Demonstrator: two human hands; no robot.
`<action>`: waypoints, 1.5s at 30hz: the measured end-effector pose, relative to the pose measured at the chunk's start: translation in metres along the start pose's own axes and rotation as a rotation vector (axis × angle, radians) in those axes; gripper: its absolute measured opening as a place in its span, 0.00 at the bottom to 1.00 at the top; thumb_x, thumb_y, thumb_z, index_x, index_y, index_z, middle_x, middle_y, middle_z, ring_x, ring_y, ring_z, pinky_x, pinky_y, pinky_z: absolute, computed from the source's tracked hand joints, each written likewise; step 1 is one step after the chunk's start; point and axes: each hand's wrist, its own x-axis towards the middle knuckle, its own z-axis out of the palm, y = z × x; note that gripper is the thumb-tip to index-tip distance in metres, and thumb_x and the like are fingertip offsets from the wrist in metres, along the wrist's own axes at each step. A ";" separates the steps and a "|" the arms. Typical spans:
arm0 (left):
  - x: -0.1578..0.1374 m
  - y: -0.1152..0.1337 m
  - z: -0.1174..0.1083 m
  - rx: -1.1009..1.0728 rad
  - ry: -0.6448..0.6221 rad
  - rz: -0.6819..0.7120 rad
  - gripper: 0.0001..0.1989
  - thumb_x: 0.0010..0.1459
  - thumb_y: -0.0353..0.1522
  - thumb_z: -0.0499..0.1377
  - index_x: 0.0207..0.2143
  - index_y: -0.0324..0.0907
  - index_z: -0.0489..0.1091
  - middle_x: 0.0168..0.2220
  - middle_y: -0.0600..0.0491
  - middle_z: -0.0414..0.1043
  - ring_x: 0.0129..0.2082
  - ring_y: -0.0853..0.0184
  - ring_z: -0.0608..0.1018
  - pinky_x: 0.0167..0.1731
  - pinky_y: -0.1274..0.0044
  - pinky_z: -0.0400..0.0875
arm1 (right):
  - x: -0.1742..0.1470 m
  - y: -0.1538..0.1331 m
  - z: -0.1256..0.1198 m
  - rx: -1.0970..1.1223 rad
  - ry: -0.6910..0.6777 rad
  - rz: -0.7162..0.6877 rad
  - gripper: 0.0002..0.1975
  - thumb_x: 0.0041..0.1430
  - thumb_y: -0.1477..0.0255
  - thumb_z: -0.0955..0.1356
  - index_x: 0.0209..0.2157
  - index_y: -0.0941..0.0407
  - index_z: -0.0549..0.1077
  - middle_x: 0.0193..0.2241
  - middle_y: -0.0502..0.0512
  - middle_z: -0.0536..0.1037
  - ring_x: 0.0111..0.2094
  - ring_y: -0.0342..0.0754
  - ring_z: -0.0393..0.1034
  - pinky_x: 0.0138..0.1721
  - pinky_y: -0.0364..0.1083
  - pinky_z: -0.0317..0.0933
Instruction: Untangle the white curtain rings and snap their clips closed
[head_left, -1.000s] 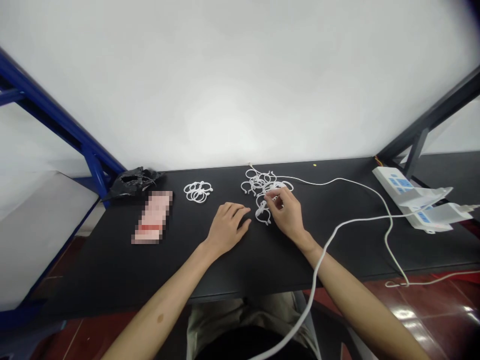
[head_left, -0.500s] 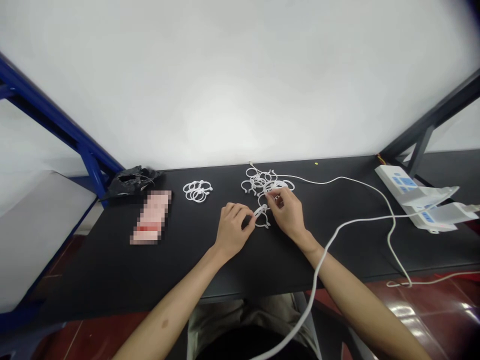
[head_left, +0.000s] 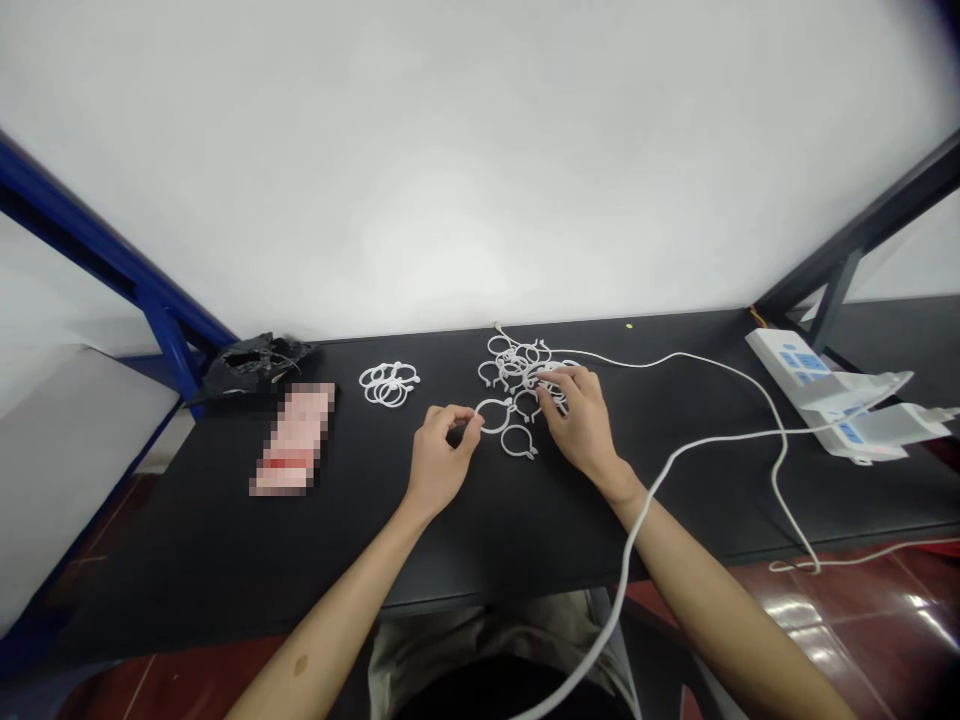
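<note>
- The heap of white rings (head_left: 514, 368) lies on the black tabletop (head_left: 525, 530); the rings overlap, several with knobbed ends showing.
- The left hand (head_left: 441, 455), on the near left side of the heap, pinches one white ring (head_left: 492, 432) between thumb and forefinger. The ring's knobbed end points at the heap (whether it touches another ring there, I cannot tell).
- The right hand (head_left: 585, 420) is at the near right edge of the heap, fingers curled over it and partly hiding it. The thumb stands a little apart from the forefinger; I cannot tell whether the fingertips grip a ring.
- One loose ring (head_left: 532, 454) lies flat on the near side of the heap, between the two hands.
- A smaller cluster of rings (head_left: 388, 385) lies to the left of the heap, well apart from it.
- Farther left of the heap are a pixelated pink rectangle (head_left: 294, 435) and, behind it, a crumpled black bag (head_left: 255, 365).
- Far to the right of the heap sits a white power strip (head_left: 787, 360) with blue panels. A thin white cable (head_left: 679, 355) runs from behind the heap toward that side.
</note>
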 end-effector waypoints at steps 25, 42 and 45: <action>-0.005 -0.007 0.008 0.353 -0.140 0.319 0.19 0.63 0.39 0.57 0.54 0.45 0.65 0.49 0.49 0.72 0.48 0.58 0.70 0.47 0.65 0.65 | -0.009 -0.022 0.008 0.448 -0.321 -0.031 0.08 0.65 0.74 0.62 0.38 0.52 0.73 0.35 0.53 0.74 0.35 0.46 0.72 0.38 0.47 0.69; 0.027 -0.037 -0.018 0.582 0.126 0.333 0.20 0.62 0.34 0.55 0.56 0.42 0.65 0.49 0.44 0.69 0.49 0.54 0.68 0.51 0.60 0.64 | -0.006 -0.007 0.003 0.005 -0.179 -0.014 0.08 0.65 0.67 0.65 0.43 0.53 0.73 0.36 0.55 0.75 0.33 0.48 0.71 0.34 0.46 0.65; 0.045 -0.055 -0.033 0.702 0.221 0.271 0.21 0.60 0.33 0.55 0.56 0.42 0.66 0.50 0.42 0.69 0.51 0.49 0.66 0.48 0.58 0.63 | -0.003 -0.001 -0.002 -0.175 -0.205 -0.017 0.07 0.63 0.67 0.66 0.39 0.53 0.74 0.33 0.55 0.75 0.33 0.50 0.70 0.33 0.47 0.62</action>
